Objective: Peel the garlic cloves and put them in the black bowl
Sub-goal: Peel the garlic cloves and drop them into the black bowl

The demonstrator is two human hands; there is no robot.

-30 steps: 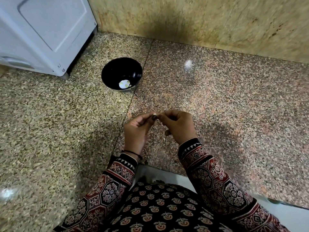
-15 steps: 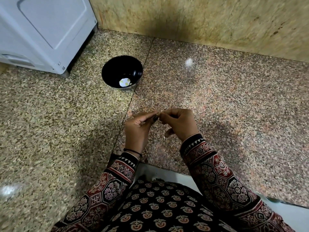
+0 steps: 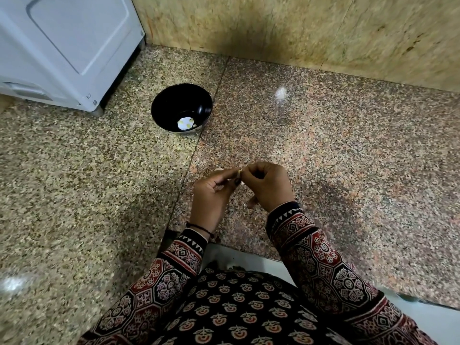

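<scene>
while both hands meet low over the stone floor, a garlic clove sits pinched between their fingertips.

the left hand (image 3: 214,195) and the right hand (image 3: 270,186) are drawn close together, the fingers of each curled inward so that thumbs and fingertips close on a small pale garlic clove (image 3: 239,172). only a sliver of it shows, so how much skin is on it cannot be told. the black bowl (image 3: 179,100) stands upright on the speckled floor (image 3: 348,158), well apart from the hands, ahead of them and to the left, near the corner foot of a white appliance (image 3: 74,46). a few pale yellowish pieces (image 3: 185,123) lie in its bottom. a thin dark band (image 3: 199,227) circles the left wrist above the patterned sleeve (image 3: 174,265).
</scene>
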